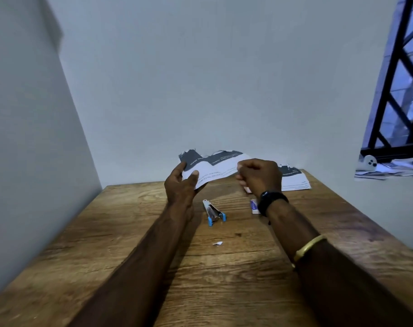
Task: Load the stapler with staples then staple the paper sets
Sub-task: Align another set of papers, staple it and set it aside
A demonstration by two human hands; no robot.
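Both hands hold one paper set point(215, 166), white with dark printed bands, lifted above the far part of the wooden table point(134, 251). My left hand point(181, 182) pinches its left edge, thumb on top. My right hand point(259, 174) is closed on its right edge. A small blue and silver stapler point(213, 212) lies on the table below the paper, between my wrists. A small white and blue staple box point(254, 206) lies beside my right wrist, partly hidden. More paper sets point(294, 179) are stacked at the far right of the table.
A tiny white paper scrap point(217, 243) lies on the table nearer to me. Grey walls close in at the left and behind the table. A black-barred window point(399, 90) is at the right, with clutter on its sill.
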